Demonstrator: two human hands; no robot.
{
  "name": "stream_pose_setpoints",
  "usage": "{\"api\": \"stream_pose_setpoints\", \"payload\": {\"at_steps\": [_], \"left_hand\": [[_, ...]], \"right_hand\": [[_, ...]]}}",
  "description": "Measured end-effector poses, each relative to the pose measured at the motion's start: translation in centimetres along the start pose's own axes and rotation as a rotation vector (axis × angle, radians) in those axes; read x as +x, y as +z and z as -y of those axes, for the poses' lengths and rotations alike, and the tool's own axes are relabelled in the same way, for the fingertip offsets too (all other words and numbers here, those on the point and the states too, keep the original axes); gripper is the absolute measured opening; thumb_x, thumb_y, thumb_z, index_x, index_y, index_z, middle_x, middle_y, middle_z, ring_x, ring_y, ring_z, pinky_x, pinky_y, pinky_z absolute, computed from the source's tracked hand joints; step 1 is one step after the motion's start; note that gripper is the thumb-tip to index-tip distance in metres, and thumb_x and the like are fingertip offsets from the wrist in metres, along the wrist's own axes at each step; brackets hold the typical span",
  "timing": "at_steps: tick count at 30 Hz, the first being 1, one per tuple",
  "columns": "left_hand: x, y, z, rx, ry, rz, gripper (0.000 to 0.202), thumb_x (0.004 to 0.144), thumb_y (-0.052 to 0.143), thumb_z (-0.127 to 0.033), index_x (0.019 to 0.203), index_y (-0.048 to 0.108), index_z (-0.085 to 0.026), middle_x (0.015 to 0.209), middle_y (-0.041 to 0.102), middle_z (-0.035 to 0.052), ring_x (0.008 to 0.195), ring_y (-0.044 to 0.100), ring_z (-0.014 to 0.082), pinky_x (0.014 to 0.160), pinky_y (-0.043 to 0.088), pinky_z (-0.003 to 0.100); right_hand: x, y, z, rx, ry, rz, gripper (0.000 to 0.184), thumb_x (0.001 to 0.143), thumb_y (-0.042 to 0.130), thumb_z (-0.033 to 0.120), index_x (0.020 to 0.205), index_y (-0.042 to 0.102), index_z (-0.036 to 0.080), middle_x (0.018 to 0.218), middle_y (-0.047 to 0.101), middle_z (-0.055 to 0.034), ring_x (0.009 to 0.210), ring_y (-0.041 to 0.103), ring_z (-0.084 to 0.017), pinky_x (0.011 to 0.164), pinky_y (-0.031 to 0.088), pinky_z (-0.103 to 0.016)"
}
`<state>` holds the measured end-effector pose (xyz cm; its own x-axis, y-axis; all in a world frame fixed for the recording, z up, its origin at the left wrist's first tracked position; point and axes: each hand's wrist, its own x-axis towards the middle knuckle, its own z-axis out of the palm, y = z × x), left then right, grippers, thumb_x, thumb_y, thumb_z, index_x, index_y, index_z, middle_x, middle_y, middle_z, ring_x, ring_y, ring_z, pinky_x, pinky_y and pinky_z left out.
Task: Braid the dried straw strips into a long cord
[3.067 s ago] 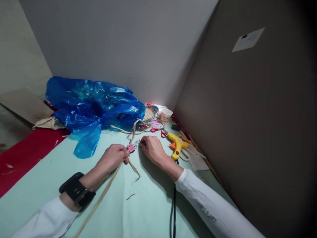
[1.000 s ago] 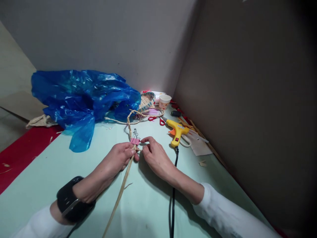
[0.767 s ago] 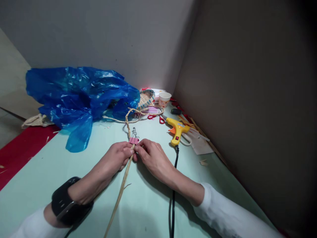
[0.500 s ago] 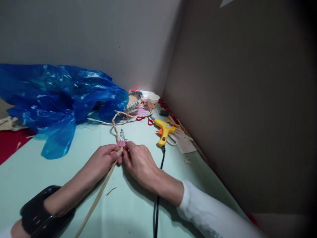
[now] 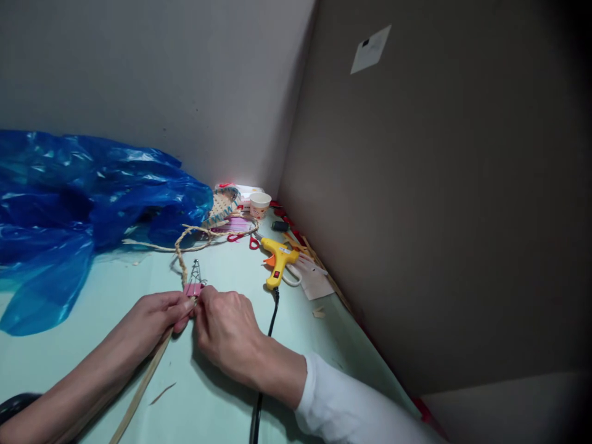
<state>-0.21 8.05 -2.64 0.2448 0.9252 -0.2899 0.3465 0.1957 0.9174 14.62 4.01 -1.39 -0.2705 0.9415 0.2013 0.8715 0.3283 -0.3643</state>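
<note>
Dim right wall [image 5: 430, 185], blackened edge; glints on blue plastic [image 5: 102, 206]; shadow under hands [image 5: 229, 330].

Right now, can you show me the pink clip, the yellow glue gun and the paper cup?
Pink clip [image 5: 190, 290], head view: pink body.
Yellow glue gun [image 5: 280, 259], head view: yellow casing.
Paper cup [image 5: 259, 211], head view: outer wall.

Craft workspace: glue gun [image 5: 280, 256], scissors [image 5: 254, 247]
</note>
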Motion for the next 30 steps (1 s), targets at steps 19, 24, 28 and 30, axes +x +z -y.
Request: {"api": "stream_pose_setpoints", "payload": {"at_steps": [19, 24, 28, 30], "left_hand": [[-1.2, 0.2, -1.0, 0.011, 0.122, 0.042, 0.019, 0.071, 0.054, -0.026, 0.058, 0.062, -0.016, 0.068, 0.064, 0.0021, 0.069, 0.053, 0.0166, 0.069, 0.035, 0.028], [-1.3, 0.5, -1.1, 0.047, 0.077, -0.025, 0.021, 0.071, 0.055, -0.029, 0.058, 0.062, -0.015, 0.061, 0.061, 0.0012, 0.060, 0.046, 0.0128, 0.060, 0.031, 0.026], [-1.6, 0.3, -1.2, -0.058, -0.024, 0.040, 0.026, 0.076, 0.056, -0.035, 0.061, 0.061, -0.014, 0.046, 0.035, -0.0067, 0.045, 0.024, 0.0069, 0.047, 0.015, 0.024], [-1.6, 0.1, -1.3, -0.146, -0.061, 0.108, 0.026, 0.078, 0.056, -0.035, 0.065, 0.060, -0.014, 0.046, 0.029, -0.0086, 0.043, 0.018, 0.0059, 0.045, 0.009, 0.024]], "right_hand": [[0.1, -0.9, -0.5, 0.180, 0.152, 0.106, 0.017, 0.089, 0.042, 0.022, 0.086, 0.058, 0.019, 0.070, 0.065, -0.0035, 0.053, 0.043, -0.012, 0.054, 0.020, -0.026], [0.1, -1.0, -0.5, 0.163, 0.173, 0.142, 0.016, 0.090, 0.042, 0.024, 0.086, 0.056, 0.018, 0.068, 0.062, -0.0035, 0.053, 0.040, -0.012, 0.054, 0.020, -0.026], [0.2, -1.0, -0.7, 0.176, 0.149, 0.138, 0.017, 0.091, 0.041, 0.025, 0.084, 0.056, 0.019, 0.068, 0.061, -0.0031, 0.055, 0.042, -0.012, 0.055, 0.022, -0.026], [0.1, -1.1, -0.8, 0.178, 0.139, 0.139, 0.016, 0.091, 0.041, 0.024, 0.084, 0.055, 0.019, 0.068, 0.061, -0.0031, 0.056, 0.042, -0.012, 0.055, 0.023, -0.025]]}}
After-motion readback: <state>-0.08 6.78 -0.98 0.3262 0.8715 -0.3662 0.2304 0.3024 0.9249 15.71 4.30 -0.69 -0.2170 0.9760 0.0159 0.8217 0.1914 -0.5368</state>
